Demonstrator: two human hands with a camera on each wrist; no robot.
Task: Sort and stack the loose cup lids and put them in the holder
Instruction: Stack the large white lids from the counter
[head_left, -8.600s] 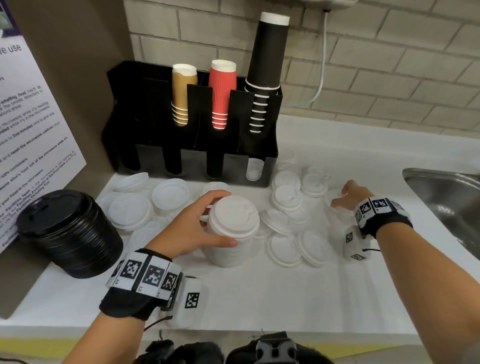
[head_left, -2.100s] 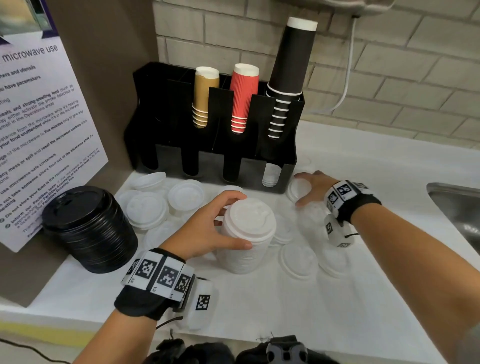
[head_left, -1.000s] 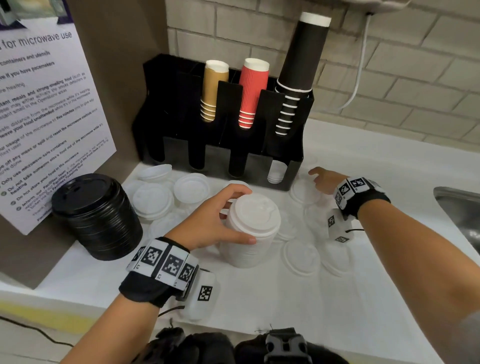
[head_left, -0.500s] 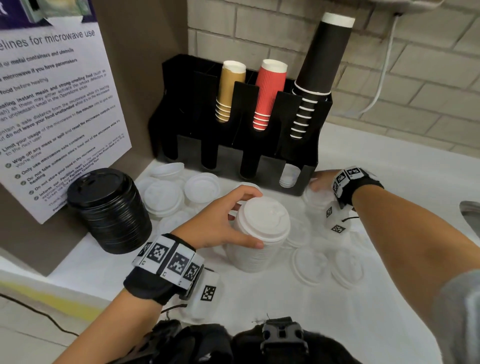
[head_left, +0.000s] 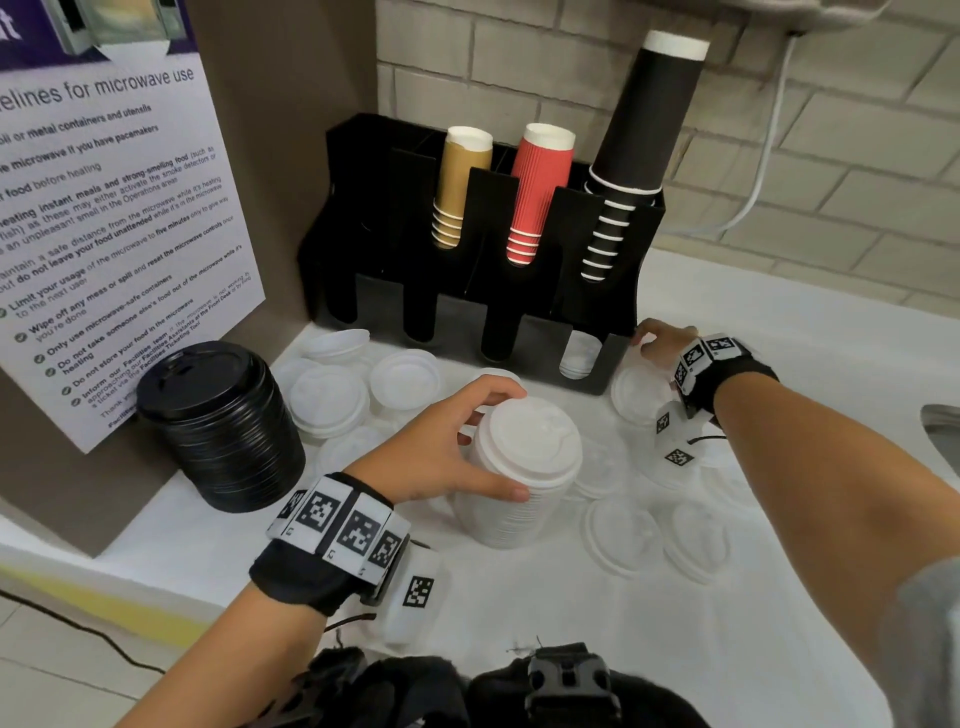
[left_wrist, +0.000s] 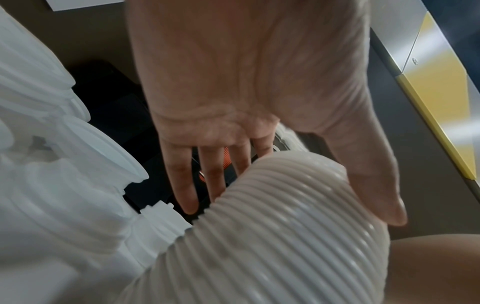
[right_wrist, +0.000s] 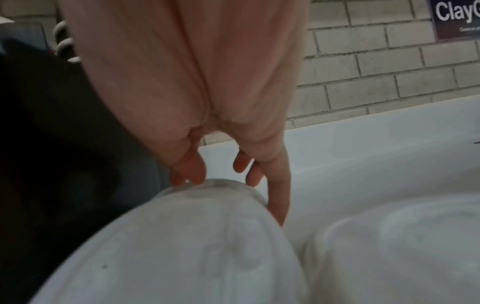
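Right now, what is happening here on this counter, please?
A person is sorting cup lids. The left hand grips a tall white stack standing on the counter. The right hand reaches beside the black holder and pinches a loose lid. More white lids lie scattered around, and a black stack stands at the left.

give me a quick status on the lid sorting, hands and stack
Left hand grips white lid stack. Right hand pinches a loose lid beside holder. Loose white lids scattered around stack; holder slots mostly empty.
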